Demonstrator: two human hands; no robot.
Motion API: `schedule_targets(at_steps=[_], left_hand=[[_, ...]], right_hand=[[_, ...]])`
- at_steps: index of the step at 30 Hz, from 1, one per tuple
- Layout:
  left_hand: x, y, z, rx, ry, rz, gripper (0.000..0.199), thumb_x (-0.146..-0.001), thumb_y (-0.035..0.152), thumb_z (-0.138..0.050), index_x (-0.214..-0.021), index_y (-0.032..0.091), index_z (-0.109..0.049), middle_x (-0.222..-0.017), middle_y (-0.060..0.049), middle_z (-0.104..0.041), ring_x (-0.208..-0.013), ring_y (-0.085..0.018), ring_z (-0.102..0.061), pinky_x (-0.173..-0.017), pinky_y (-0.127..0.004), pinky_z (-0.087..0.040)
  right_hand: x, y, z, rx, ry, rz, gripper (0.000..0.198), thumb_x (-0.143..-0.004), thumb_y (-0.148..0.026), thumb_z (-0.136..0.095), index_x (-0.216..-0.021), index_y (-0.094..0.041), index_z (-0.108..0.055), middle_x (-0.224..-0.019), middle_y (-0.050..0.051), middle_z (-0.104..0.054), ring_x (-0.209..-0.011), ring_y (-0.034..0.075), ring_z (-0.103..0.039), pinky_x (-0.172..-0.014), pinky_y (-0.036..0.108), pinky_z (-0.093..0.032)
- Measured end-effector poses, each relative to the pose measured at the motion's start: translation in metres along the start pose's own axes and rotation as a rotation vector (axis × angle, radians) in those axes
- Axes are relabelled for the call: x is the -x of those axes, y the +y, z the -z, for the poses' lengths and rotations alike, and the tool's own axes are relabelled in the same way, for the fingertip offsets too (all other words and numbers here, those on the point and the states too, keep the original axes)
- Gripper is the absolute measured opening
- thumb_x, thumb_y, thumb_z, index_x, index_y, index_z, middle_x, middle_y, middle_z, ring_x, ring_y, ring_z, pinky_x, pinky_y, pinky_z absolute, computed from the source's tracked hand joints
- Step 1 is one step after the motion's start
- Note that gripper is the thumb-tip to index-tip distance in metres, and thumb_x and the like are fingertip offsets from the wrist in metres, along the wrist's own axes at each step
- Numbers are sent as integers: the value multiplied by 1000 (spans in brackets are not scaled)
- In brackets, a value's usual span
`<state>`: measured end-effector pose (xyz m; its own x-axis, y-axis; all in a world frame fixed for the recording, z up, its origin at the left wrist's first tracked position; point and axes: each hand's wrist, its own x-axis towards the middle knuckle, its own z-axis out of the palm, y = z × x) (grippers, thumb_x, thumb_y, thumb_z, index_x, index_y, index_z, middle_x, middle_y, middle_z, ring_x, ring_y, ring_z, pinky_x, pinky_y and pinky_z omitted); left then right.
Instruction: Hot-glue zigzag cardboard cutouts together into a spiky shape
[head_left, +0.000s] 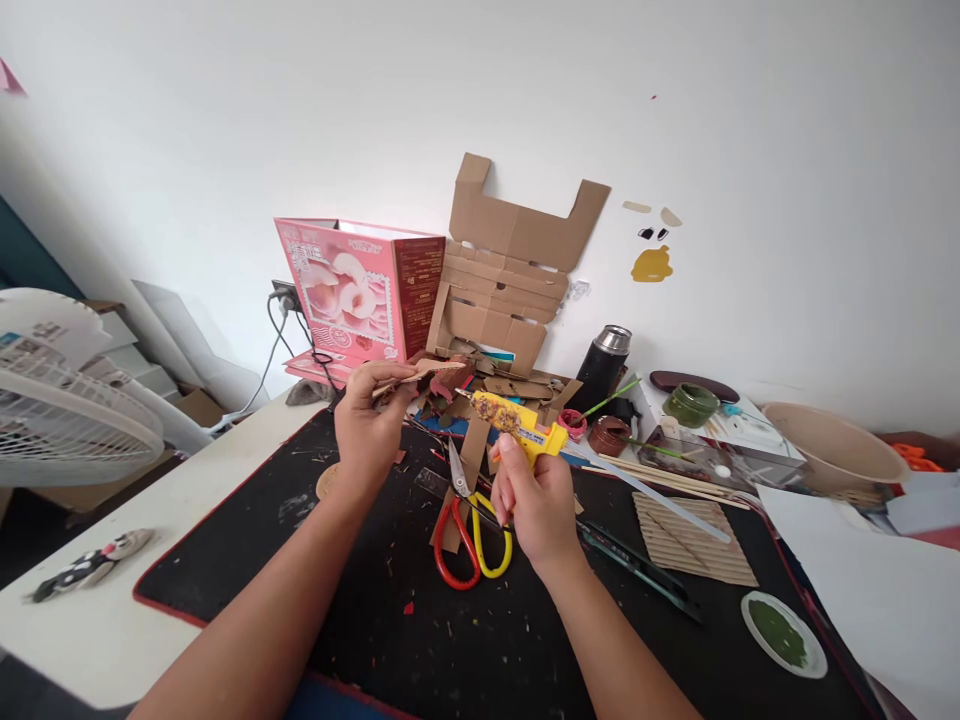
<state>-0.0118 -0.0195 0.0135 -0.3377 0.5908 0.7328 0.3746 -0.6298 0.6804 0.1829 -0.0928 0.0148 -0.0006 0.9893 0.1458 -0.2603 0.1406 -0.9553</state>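
Glue gun (517,420), yellow and stained, sits in the right hand (536,500), above the black mat (480,640) on the tabletop (90,650). That hand is wrapped around the handle, thumb laid along its upper part, fingers curled beneath; the forearm slants in from the near right, and the nozzle points left and slightly upward. The left hand (371,415), raised at the end of a forearm reaching from the near left, pinches a thin cardboard piece (435,368) between thumb and fingers, its free end extending right, near the nozzle. Scissors (459,478) with one red and one yellow handle lie between the forearms.
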Motion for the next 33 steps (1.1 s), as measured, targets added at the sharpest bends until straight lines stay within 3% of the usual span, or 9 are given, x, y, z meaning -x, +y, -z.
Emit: schedule_targets(at_steps=[4, 8, 13, 23, 33], left_hand=[[-3, -3, -2, 307, -19, 204, 14, -82, 26, -82, -87, 23, -69, -107, -6, -78, -105, -23, -75, -96, -40, -60], [-3, -3, -4, 381, -32, 261, 18, -76, 24, -85, -82, 21, -68, -106, -6, -79, -108, -23, -74, -100, -41, -59], [-3, -3, -4, 434, -36, 300, 20, -75, 25, -88, -81, 21, -69, -106, -5, -80, -99, -21, -76, -93, -37, -61], [0, -5, -5, 360, -77, 196, 11, -80, 18, -82, -83, 23, -73, -105, -4, -80, -109, -22, -74, -107, -39, -55], [2, -6, -6, 304, -125, 149, 13, -80, 12, -72, -86, 23, -72, -107, -5, -79, -111, -23, -73, -107, -41, -55]], right_hand=[[2, 1, 0, -22, -32, 16, 57, -87, -74, -73, -78, -19, -65, -40, -9, -43, -30, 9, -41, -34, 21, -30], [6, 1, -1, -2, -69, 26, 57, -90, -73, -71, -74, -19, -64, -41, -8, -43, -32, 9, -41, -35, 21, -30], [9, 4, -3, 40, -109, 34, 56, -93, -72, -68, -73, -20, -61, -42, -8, -42, -33, 9, -42, -37, 22, -32], [11, 11, -9, 132, -157, 25, 54, -98, -69, -62, -70, -23, -54, -41, -8, -42, -33, 9, -40, -37, 22, -31], [11, 10, -11, 99, -133, 14, 54, -94, -72, -64, -74, -23, -55, -42, -10, -42, -31, 9, -39, -34, 20, -30]])
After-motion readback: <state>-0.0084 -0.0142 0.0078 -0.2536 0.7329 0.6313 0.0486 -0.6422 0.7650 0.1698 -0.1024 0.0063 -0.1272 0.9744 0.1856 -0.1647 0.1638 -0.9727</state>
